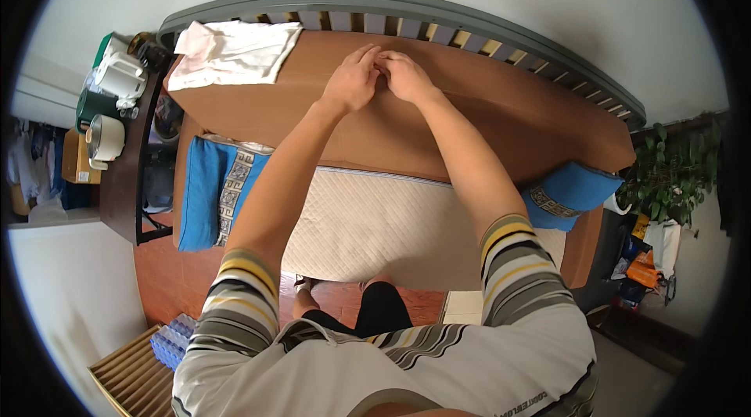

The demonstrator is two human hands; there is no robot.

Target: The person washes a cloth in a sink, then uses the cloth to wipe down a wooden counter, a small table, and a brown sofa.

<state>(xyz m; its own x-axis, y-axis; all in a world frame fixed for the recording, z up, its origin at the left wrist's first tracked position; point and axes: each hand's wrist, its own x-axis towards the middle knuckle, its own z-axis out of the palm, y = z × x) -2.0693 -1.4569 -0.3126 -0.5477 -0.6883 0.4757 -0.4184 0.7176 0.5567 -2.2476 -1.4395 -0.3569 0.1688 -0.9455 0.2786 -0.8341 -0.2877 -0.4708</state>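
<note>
Both arms reach straight out over a brown sofa [258,103]. My left hand [354,79] and my right hand [405,76] meet at the fingertips in front of the sofa's back, their fingers curved inwards. The palms are hidden, and nothing can be seen held between them. Left of the hands, a white cloth [240,56] lies over the top of the backrest. Below them, a beige quilted pad [375,223] covers the seat. A blue cushion with a patterned band [202,194] leans at the left end, another blue cushion [572,194] at the right.
Behind the sofa runs a grey slatted frame [410,3] against the wall. At left, a dark table [126,182] carries a white kettle [123,74] and a small pot [107,138]. A leafy plant [663,176] and several bags [642,267] stand at right.
</note>
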